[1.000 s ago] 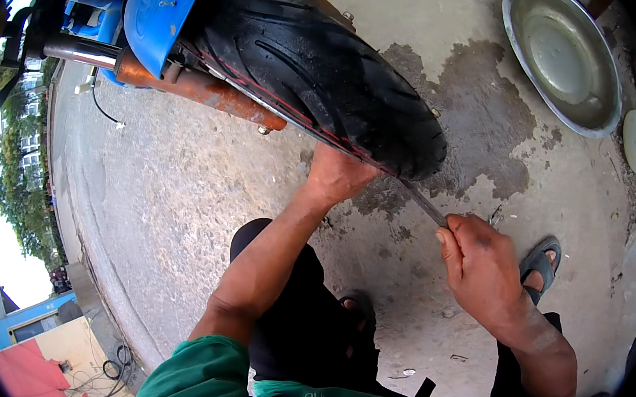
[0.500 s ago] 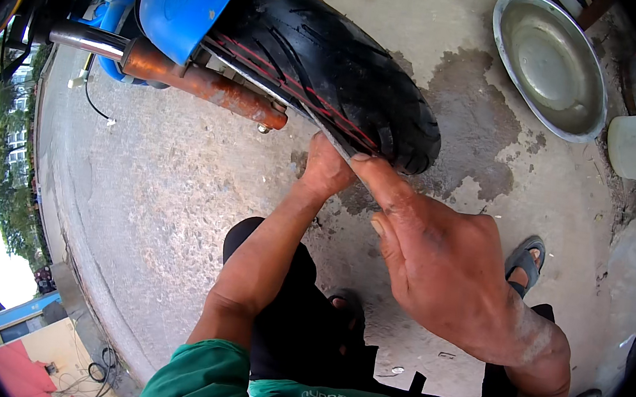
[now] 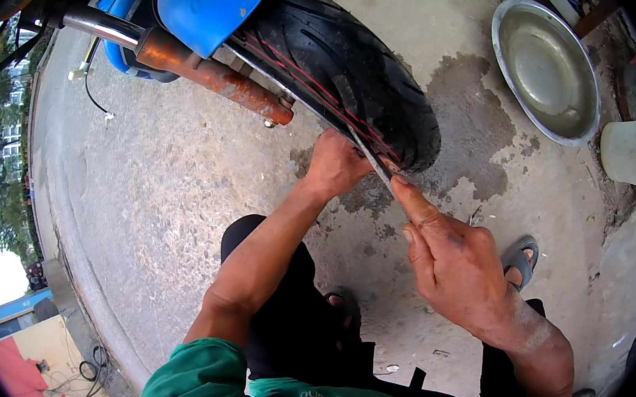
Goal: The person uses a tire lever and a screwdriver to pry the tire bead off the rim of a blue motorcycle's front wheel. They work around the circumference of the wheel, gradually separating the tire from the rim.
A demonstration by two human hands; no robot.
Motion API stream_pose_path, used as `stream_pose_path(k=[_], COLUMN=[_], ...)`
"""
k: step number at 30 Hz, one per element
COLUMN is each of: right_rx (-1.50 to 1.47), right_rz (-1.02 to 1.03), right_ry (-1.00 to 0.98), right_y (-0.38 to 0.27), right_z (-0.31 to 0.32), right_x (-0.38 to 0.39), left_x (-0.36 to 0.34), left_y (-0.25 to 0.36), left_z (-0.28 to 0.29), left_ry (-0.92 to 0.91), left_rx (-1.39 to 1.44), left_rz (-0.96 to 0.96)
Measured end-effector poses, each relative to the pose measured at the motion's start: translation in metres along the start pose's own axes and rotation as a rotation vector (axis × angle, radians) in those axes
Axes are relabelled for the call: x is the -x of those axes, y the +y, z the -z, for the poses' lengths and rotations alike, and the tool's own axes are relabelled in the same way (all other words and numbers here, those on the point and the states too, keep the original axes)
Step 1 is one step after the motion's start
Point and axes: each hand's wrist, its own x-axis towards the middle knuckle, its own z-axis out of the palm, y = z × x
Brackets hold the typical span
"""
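A black motorcycle tyre [image 3: 349,65] with red lines along its sidewall fills the top middle. In my right hand [image 3: 466,274] is a slim metal tyre lever [image 3: 373,159], its far tip at the tyre's near edge beside the rim. The right fingers are closed around it, with the index finger stretched along the bar. My left hand [image 3: 337,165] is curled against the lower near side of the wheel, just left of the lever. Its fingertips are partly hidden by the tyre and lever. A blue mudguard [image 3: 211,2] covers the tyre's upper end.
A rusty orange fork leg [image 3: 217,83] runs along the wheel's left side. At the right stand a metal basin [image 3: 502,31] holding water and a whitish bucket [image 3: 623,153] with a red rim. A wet patch [image 3: 472,122] darkens the concrete beside the tyre.
My right hand and the lever have moved to the right, and the lever's tip sits farther along the tyre edge. The left hand stays by the wheel.
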Motion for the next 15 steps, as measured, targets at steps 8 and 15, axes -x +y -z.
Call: stream_pose_path(k=[8, 15], right_rx=[-0.120, -0.160], right_rz=[0.107, 0.136], right_ry=[0.083, 0.136], right_y=[-0.015, -0.022], right_z=[-0.006, -0.004], right_x=[-0.014, -0.041], left_x=[-0.003, 0.005], left_y=[0.005, -0.005], left_z=[0.000, -0.011], left_ry=[0.024, 0.076], left_rx=[0.103, 0.789], left_rz=[-0.101, 0.277])
